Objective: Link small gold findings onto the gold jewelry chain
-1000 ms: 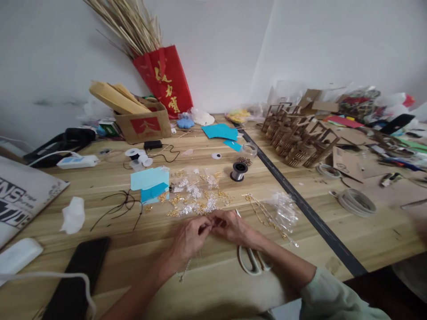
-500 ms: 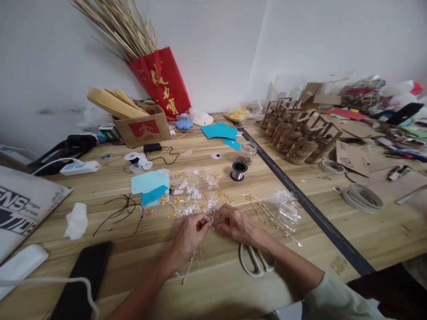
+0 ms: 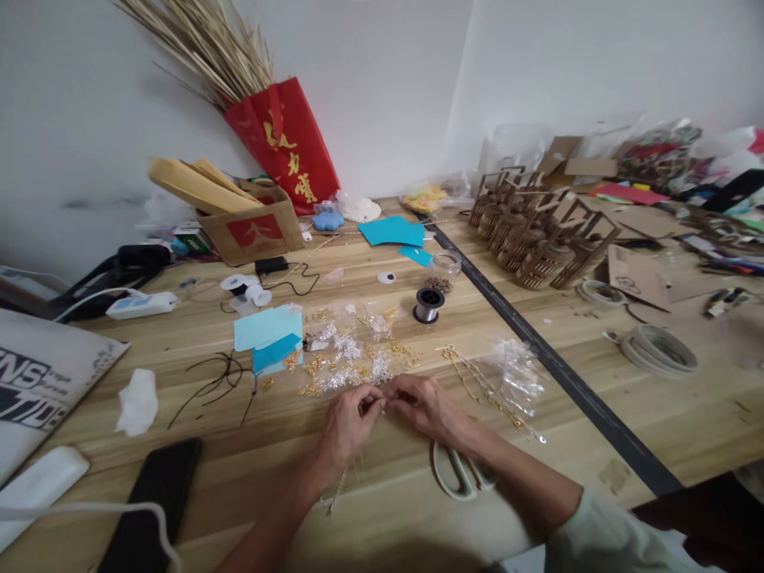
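My left hand [image 3: 351, 423] is closed in a pinch in front of the beads. A thin chain [image 3: 337, 495] and fine strands hang below it to the tabletop. Fingertip to fingertip with it, my right hand [image 3: 422, 404] is pinched too; the tiny piece between the two hands is too small to make out. Just beyond them lie small gold and silver beads [image 3: 349, 368], some on clear plastic. Scissors [image 3: 457, 471] with pale handles lie partly under my right forearm. Gold and silver chains [image 3: 477, 382] rest to the right, beside clear plastic bags [image 3: 518, 380].
A wire spool [image 3: 429, 305] and a jar [image 3: 445, 274] stand farther back. Blue paper pieces [image 3: 268, 330] and black cord [image 3: 220, 382] lie to the left, near a phone [image 3: 152, 501]. Wooden lanterns [image 3: 537, 239] stand at the back right, past a dark strip [image 3: 555, 374].
My hands have drawn together, so the fingertips now meet. The view has shifted slightly. The chain still hangs below my left hand.
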A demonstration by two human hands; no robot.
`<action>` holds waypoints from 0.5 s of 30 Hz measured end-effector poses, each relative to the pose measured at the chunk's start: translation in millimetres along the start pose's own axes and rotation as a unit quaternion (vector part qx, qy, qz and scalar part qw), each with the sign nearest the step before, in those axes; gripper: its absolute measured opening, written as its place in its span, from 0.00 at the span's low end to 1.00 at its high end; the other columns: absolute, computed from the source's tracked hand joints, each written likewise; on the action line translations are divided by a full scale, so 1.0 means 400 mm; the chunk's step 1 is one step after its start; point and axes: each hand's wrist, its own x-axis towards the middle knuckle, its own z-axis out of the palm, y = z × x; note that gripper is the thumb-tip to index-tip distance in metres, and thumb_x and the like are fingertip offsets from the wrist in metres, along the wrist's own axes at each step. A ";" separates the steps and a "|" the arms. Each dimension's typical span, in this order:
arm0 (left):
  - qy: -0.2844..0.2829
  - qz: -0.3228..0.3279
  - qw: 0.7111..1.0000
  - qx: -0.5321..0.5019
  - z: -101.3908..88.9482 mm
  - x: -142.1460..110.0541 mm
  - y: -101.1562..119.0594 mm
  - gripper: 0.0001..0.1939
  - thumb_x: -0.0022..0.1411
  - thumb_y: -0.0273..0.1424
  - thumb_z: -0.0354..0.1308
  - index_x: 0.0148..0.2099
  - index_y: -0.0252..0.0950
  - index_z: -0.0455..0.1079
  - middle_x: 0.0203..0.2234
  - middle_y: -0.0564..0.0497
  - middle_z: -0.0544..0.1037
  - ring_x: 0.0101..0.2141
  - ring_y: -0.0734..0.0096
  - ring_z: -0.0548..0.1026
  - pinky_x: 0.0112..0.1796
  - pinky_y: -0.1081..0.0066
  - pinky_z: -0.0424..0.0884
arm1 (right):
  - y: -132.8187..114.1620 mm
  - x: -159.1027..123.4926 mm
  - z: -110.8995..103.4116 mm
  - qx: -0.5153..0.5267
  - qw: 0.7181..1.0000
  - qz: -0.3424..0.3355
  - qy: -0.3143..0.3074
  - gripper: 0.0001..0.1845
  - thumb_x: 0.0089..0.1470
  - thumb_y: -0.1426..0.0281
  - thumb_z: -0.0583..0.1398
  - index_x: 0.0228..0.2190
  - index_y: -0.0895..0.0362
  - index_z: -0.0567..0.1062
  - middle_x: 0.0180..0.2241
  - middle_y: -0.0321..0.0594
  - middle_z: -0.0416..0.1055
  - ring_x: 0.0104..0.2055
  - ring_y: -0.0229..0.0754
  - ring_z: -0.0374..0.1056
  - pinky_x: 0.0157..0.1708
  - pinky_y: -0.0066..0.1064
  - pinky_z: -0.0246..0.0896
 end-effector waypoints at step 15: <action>0.019 0.006 0.997 -0.071 0.003 -0.006 -0.029 0.14 0.60 0.37 0.50 0.32 0.35 0.71 0.26 0.49 0.76 0.28 0.68 0.71 0.31 0.72 0.65 | 0.023 0.006 0.013 0.006 0.999 -0.038 0.015 0.06 0.58 0.75 0.57 0.31 0.58 0.74 0.30 0.39 0.71 0.32 0.38 0.67 0.33 0.26 0.59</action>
